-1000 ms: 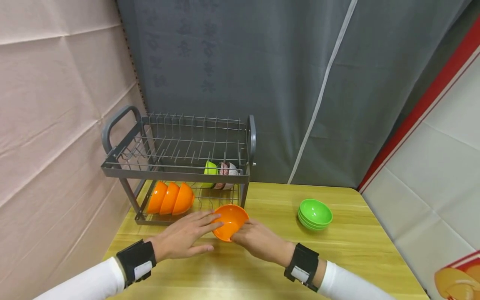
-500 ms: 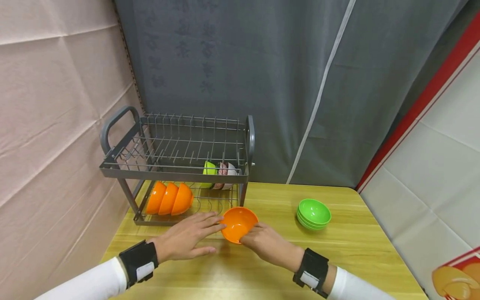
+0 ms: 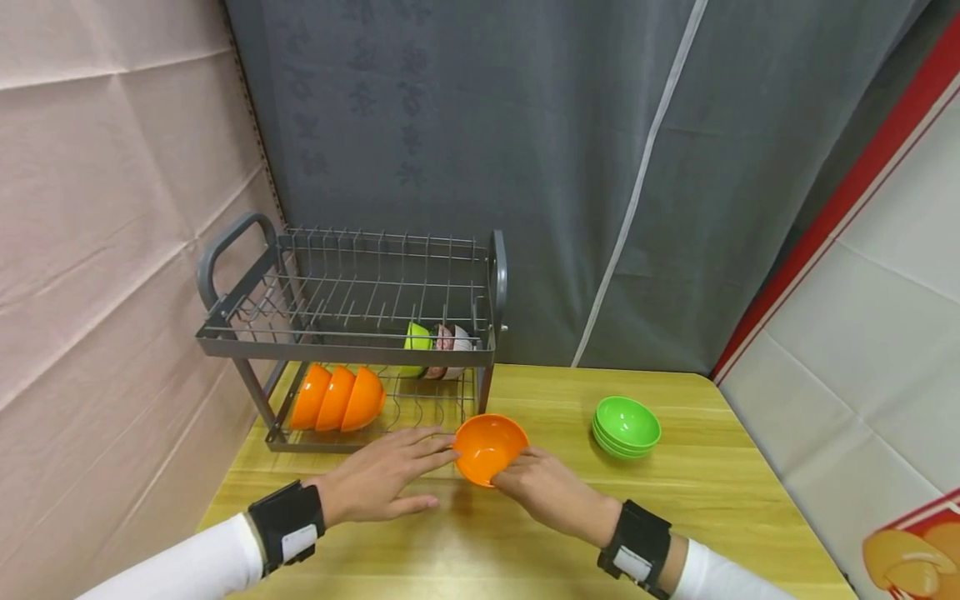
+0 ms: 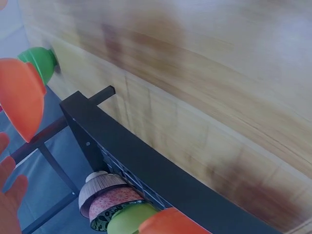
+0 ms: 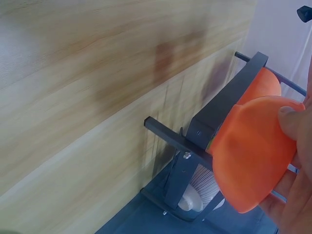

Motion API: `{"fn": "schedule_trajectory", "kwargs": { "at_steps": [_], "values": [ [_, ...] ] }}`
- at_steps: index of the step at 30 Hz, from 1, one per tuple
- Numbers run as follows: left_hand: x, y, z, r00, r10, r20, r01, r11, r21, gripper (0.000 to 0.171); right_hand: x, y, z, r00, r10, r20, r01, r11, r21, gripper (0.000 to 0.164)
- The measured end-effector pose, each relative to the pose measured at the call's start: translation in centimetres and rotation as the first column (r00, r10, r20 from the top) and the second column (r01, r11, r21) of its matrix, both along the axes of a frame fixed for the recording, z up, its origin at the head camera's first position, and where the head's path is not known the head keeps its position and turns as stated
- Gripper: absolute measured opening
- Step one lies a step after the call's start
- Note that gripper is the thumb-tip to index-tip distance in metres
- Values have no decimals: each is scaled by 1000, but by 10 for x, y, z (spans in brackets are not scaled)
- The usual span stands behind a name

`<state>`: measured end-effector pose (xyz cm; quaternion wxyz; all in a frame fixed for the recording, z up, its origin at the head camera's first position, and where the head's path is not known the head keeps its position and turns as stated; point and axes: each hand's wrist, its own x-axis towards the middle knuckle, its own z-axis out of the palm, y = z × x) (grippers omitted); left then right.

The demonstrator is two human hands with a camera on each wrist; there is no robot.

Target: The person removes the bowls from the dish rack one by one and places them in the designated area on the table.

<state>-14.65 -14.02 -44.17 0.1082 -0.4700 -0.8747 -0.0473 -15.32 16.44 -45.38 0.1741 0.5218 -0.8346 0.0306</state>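
An orange bowl [image 3: 487,446] is held above the table in front of the dish rack. My right hand [image 3: 551,492] pinches its right rim; the right wrist view shows the thumb on the outside of the bowl [image 5: 248,151]. My left hand [image 3: 390,475] is at the bowl's left side with fingers stretched out. Whether its fingertips touch the bowl I cannot tell; in the left wrist view the fingers [image 4: 12,192] look apart from it. Several orange bowls [image 3: 363,400] lean in a row on the rack's lower tier, at the left.
The grey two-tier dish rack [image 3: 345,353] stands at the left of the wooden table [image 3: 712,492]. A lime green bowl [image 3: 417,339] and patterned and white bowls lean at its lower right. A stack of green bowls [image 3: 628,425] stands on the right. A grey curtain [image 3: 555,167] hangs behind.
The right hand has carried the orange bowl to the right, away from the rack's front. The left hand has shifted slightly right, its fingers still stretched out.
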Motion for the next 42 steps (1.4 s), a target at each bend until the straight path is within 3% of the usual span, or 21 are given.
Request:
{"fn": "schedule_trajectory", "kwargs": {
  "at_steps": [20, 31, 37, 42],
  "values": [
    [-9, 20, 2, 999, -20, 43, 21, 999, -44, 66, 0, 17, -1, 999, -42, -15, 42, 999, -11, 11],
    [-12, 30, 1, 997, -40, 67, 44, 998, -47, 67, 2, 24, -1, 997, -80, 19, 80, 997, 10, 9],
    [-13, 32, 1, 996, -46, 70, 50, 998, -49, 68, -4, 33, -6, 990, -135, 29, 136, 991, -11, 9],
    [-12, 33, 2, 998, -42, 47, 45, 997, -61, 68, -13, 41, -10, 976, -216, -18, 215, 976, -29, 13]
  ]
}}
